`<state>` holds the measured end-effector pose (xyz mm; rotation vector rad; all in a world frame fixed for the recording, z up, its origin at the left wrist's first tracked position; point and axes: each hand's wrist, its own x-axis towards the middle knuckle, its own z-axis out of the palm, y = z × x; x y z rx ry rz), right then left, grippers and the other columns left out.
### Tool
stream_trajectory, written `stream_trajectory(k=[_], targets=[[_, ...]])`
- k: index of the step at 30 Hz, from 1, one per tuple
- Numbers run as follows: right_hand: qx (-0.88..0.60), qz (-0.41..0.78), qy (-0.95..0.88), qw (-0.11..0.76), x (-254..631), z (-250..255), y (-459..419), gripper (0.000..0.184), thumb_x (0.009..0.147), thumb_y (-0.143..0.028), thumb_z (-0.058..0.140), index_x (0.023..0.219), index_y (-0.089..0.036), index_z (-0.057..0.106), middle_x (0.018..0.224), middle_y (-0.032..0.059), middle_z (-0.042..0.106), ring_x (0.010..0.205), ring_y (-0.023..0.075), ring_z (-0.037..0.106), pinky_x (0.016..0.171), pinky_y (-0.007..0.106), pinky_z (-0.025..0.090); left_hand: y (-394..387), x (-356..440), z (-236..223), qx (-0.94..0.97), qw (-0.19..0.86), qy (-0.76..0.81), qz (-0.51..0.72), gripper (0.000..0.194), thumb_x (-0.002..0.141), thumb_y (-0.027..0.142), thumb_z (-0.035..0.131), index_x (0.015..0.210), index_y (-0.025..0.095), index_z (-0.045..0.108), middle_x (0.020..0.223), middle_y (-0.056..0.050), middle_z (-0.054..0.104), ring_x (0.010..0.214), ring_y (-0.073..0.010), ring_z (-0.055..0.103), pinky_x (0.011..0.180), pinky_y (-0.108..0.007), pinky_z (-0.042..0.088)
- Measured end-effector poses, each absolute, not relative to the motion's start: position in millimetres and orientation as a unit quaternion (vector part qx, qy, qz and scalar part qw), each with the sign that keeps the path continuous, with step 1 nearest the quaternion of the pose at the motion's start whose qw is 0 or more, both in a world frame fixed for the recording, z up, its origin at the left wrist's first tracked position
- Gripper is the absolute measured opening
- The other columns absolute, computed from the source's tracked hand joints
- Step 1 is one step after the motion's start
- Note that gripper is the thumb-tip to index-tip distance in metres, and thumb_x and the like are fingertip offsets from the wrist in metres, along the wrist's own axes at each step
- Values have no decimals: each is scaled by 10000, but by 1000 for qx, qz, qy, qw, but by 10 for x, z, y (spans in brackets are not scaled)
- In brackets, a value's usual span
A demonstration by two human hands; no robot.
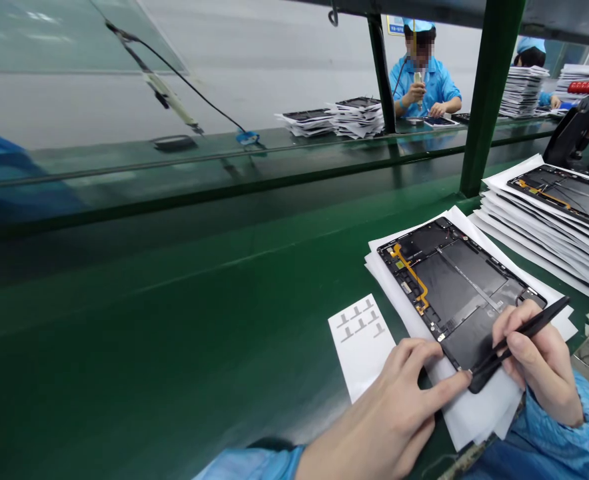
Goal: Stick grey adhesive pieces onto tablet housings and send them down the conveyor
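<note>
A black tablet back housing (467, 283) with an orange flex cable (411, 272) lies open side up on white sheets (454, 417) at the right. My left hand (392, 407) touches its near left edge with spread thumb and index finger; its other fingers are partly hidden. My right hand (537, 353) is closed around black tweezers (539, 320). The tweezers slant down to the housing's near corner, where their tips meet my left thumb. Whether a small piece sits between the tips, I cannot tell. Left of the housing lies a white card (357, 347) with several grey T-shaped stickers.
More housings and sheets form a stack (544, 240) at the right, beside a green post (492, 100). Beyond the green bench (174, 333), a co-worker (427, 80) in blue holds a tool. An electric screwdriver (167, 97) hangs at upper left.
</note>
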<state>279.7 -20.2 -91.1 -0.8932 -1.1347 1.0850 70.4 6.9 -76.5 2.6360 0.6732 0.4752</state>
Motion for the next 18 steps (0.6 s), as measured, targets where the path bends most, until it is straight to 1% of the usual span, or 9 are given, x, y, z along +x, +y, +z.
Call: stream_trajectory(k=[4, 8, 11, 14, 16, 18], targets=[[-393, 472, -494, 616, 2800, -905, -199, 202, 940, -381, 551, 879, -205, 472, 738, 1, 523, 417, 73, 321, 375, 220, 168, 40, 739, -762, 939, 125, 253, 196, 533, 768, -32, 375, 1217, 233, 483, 1100, -120, 489, 997, -250, 493, 805, -377, 529], [-404, 440, -513, 616, 2798, -899, -183, 225, 939, -400, 547, 870, -200, 468, 730, 11, 513, 458, 93, 368, 371, 221, 178, 13, 769, -776, 943, 89, 255, 196, 520, 772, -37, 378, 1206, 221, 500, 1081, -121, 512, 958, -238, 507, 798, -366, 522], [-404, 418, -513, 632, 2777, -904, -173, 225, 936, -386, 558, 842, -196, 486, 726, 5, 513, 464, 86, 364, 372, 222, 189, -27, 765, -739, 943, 103, 255, 186, 522, 773, -44, 364, 1210, 204, 505, 1090, -127, 506, 974, -241, 506, 810, -374, 519], [-412, 420, -493, 641, 2756, -914, -166, 232, 928, -381, 573, 823, -188, 497, 738, 3, 504, 466, 76, 374, 367, 219, 181, 42, 725, -634, 940, 149, 248, 182, 508, 790, -15, 388, 1232, 206, 509, 1128, -122, 490, 1026, -238, 497, 846, -362, 508], [-417, 424, -486, 640, 2750, -923, -162, 257, 916, -396, 586, 802, -182, 499, 734, 1, 495, 458, 71, 371, 363, 219, 184, 249, 691, -552, 921, 168, 272, 221, 455, 836, 37, 400, 1238, 206, 529, 1139, -113, 488, 1057, -229, 489, 893, -368, 483], [-419, 422, -486, 641, 2749, -935, -161, 282, 903, -418, 598, 788, -180, 499, 721, -3, 488, 440, 67, 358, 359, 220, 197, 602, 663, -498, 879, 168, 345, 283, 375, 880, 110, 414, 1211, 199, 566, 1119, -99, 505, 1065, -230, 482, 956, -411, 436]])
